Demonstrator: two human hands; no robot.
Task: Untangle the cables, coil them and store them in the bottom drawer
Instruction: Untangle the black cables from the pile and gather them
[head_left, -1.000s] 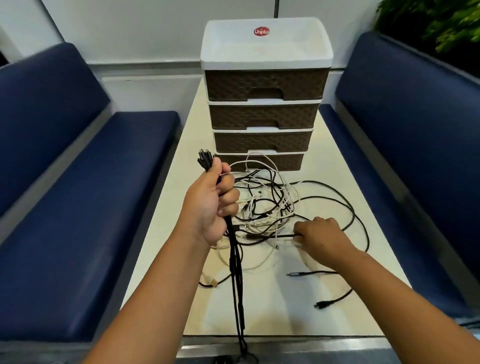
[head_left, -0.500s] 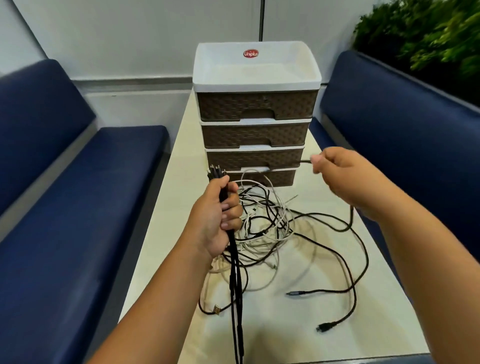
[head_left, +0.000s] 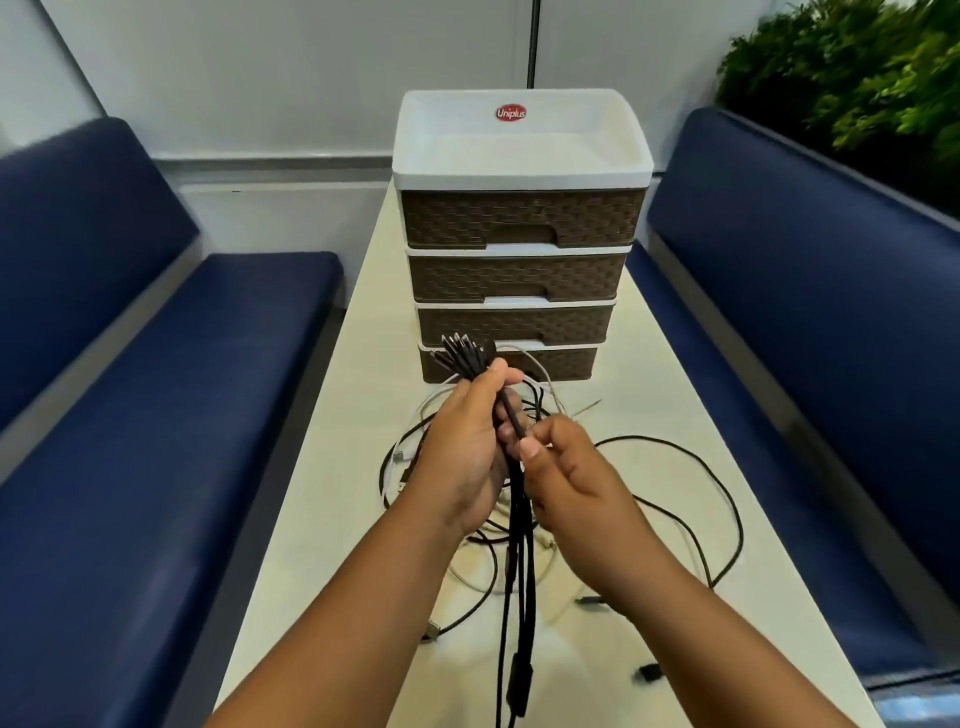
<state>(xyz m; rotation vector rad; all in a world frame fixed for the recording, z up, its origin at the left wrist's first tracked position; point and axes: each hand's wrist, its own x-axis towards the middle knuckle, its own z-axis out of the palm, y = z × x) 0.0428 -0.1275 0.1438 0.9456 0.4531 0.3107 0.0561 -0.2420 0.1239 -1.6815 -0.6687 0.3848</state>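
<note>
Head view. A long cream table (head_left: 332, 467) runs away from the camera between two blue bench seats, one on the left (head_left: 156, 415) and one on the right (head_left: 831, 364). At the far end of the table stands a four-drawer unit (head_left: 519, 156) with a white frame, brown woven-pattern fronts and a red label on its top tray. All four drawers sit closed; the bottom drawer (head_left: 563, 362) is partly hidden behind the raised cable ends.

The left hand (head_left: 462, 447) is raised above the table, its fingers curled round a bundle of black cables (head_left: 519, 545). The plug ends fan out above the fist, in front of the lower drawers; the cable lengths hang straight down between the two forearms and pass out of frame at the bottom edge.

The right hand (head_left: 566, 478) is just beside the left, touching the same bundle. Its thumb and forefinger pinch one black strand just below the left fist; the remaining fingers are loosely curled.

On the table beneath the hands lies a tangle of loose cables (head_left: 691, 493), black and white, looping out to the right. Several plug ends lie near the table's near edge. How the strands cross under the hands cannot be told.

Green foliage (head_left: 857, 78) shows behind the right bench.
</note>
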